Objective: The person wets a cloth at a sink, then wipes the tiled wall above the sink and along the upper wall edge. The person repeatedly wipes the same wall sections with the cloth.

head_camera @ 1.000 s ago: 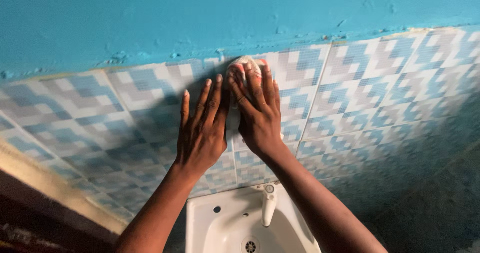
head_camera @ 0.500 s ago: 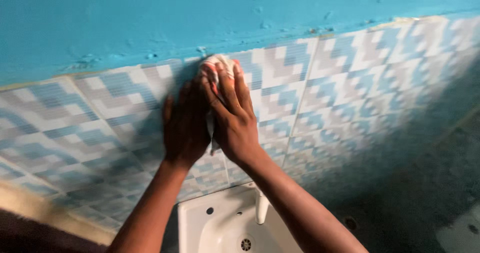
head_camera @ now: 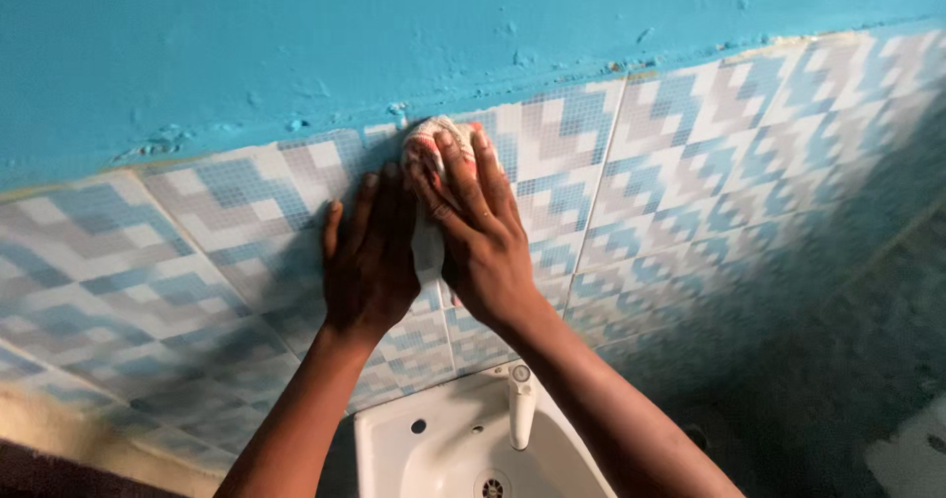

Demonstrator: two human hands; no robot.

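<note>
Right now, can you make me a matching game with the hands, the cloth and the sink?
Things:
1. left hand
2. right hand
3. cloth
4. sink

Places or states:
A. white, below the arms, with a tap
B. pressed on the tiled wall under fingers
C. flat on the tiles, holding nothing
D. pressing the cloth near the blue paint

Pairs: 1-C, 2-D, 3-B, 4-A

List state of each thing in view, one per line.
Left hand: flat on the tiled wall, holding nothing.
Right hand: pressing a cloth to the tiles.
Cloth: bunched under the fingers.
Tap: no water running.
Basin: no pooled water, drain open.
</note>
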